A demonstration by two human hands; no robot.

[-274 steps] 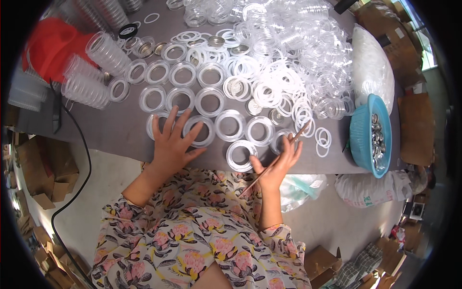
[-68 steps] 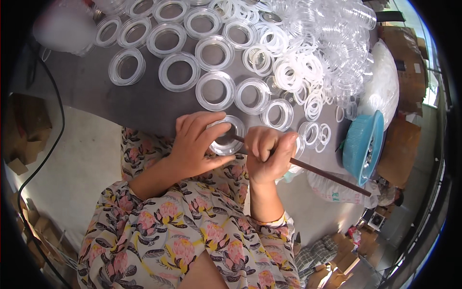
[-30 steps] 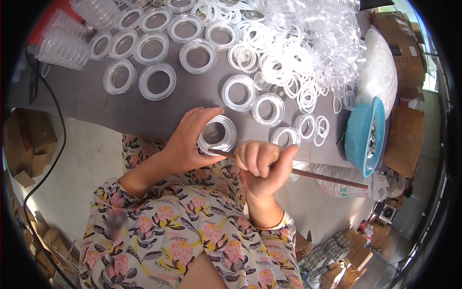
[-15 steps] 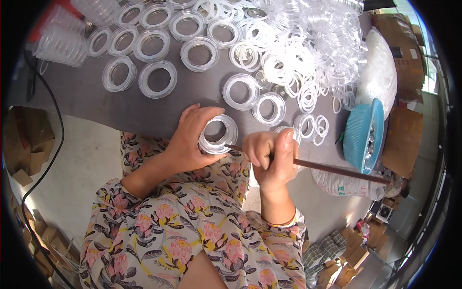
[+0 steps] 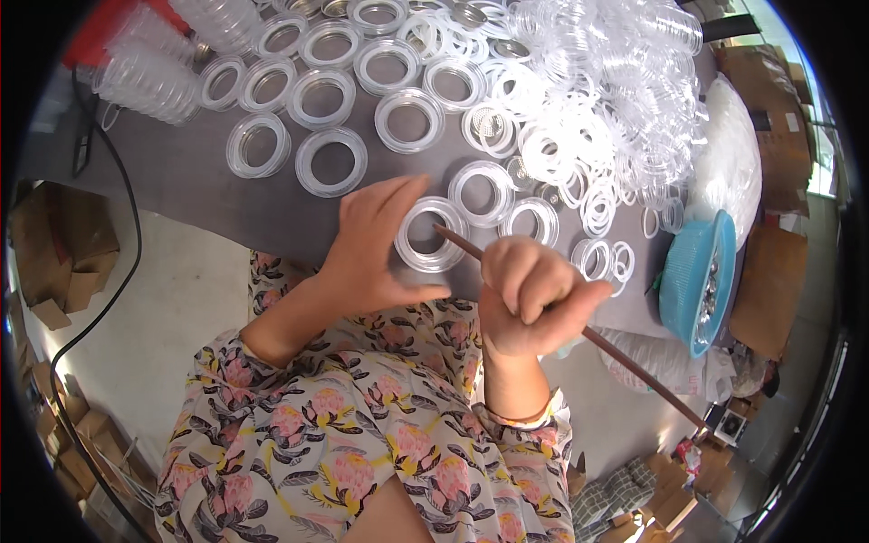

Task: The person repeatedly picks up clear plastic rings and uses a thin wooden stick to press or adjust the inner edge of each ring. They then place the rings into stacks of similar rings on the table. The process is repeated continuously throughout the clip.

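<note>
A clear plastic ring (image 5: 429,262) lies near the table's front edge, its middle hole showing the grey surface. My left hand (image 5: 362,249) is open around its left side, thumb and fingers spread apart. In my right hand (image 5: 534,294), the curled fingers grip a thin brown stick (image 5: 638,366), with the thumb stretched out to the right. The stick's pointed tip is over the ring's hole; whether it touches the ring, I cannot tell. Just beyond to the right sit another clear ring (image 5: 462,188) and one partly hidden by my right hand (image 5: 552,215).
Several clear rings (image 5: 331,185) spread over the grey table (image 5: 190,185). Behind my right hand rise a heap of clear plastic parts (image 5: 615,90) and loose white rings (image 5: 543,149). A blue basket (image 5: 674,285) of small shiny pieces stands at the right; stacked clear cups (image 5: 149,90) are far left.
My left hand has opened from its hold on the ring, which now lies flatter on the table. My right hand has tilted the stick, and its tip has moved from the rim to over the hole.
</note>
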